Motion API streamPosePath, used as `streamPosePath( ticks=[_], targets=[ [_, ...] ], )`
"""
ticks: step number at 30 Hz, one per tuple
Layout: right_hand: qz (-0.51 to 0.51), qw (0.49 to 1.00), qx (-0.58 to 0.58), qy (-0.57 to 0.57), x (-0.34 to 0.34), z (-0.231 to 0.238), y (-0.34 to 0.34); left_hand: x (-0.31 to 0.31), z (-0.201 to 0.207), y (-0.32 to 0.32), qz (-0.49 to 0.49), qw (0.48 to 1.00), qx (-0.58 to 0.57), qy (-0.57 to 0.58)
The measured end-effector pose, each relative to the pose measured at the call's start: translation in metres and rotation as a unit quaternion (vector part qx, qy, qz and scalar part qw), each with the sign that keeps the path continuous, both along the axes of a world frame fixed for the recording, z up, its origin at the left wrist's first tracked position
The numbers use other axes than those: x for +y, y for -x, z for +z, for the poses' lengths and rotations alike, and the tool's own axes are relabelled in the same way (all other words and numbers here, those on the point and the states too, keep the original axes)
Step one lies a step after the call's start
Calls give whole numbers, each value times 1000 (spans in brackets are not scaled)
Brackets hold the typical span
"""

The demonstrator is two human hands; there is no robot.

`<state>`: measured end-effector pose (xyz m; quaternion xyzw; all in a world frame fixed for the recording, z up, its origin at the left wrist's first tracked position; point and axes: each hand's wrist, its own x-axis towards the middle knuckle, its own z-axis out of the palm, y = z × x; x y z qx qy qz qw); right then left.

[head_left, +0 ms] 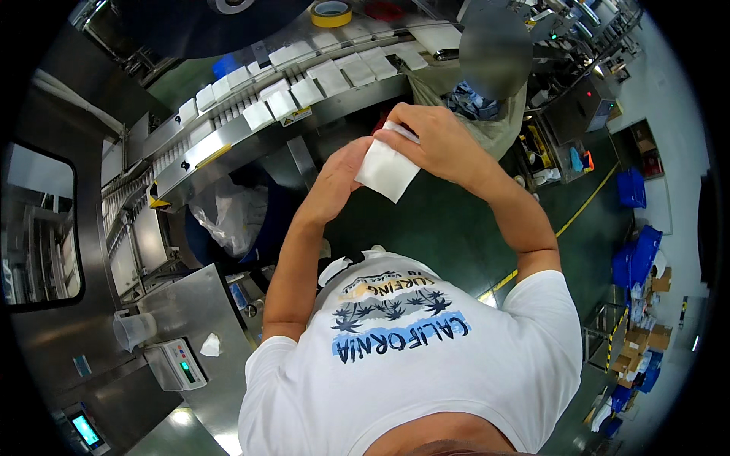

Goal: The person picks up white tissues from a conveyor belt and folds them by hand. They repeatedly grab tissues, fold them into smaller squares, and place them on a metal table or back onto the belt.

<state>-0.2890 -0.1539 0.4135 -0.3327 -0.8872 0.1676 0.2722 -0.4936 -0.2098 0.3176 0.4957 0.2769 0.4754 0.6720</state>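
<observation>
A flat white packet (pixel 388 172), soft and roughly square, is held up in front of my chest between both hands. My left hand (pixel 340 181) pinches its left side with the thumb along the edge. Closed over its upper right corner is my right hand (pixel 435 143), with fingers bent across the top. Just beyond my hands runs a conveyor (pixel 228 144) carrying several similar white packets (pixel 328 78), some in a row and some lying askew. What is inside the packet cannot be seen.
A bin with a pale liner (pixel 508 125) stands beyond my right hand. Under the conveyor is a dark blue bin (pixel 268 220) with clear plastic in it. At left, a steel table holds a scale (pixel 175 365) and a plastic jug (pixel 134 330). Yellow tape (pixel 331 14) lies at the back.
</observation>
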Motion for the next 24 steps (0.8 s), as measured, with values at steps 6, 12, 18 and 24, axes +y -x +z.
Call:
streamPosePath(
  ticks=[6,12,18,24],
  targets=[
    [-44,997,-38,-52,-11,-8,-3,-4,20,2,-38,995,87,-8],
    [-3,979,36,202,-4,-3,-13,-7,32,0,-112,988,-11,103],
    [-11,978,46,205,-4,2,-30,-6,22,-1,-124,977,-68,157],
    [229,969,67,68,-12,7,-67,-12,-1,-4,-148,963,-103,199]
  ],
)
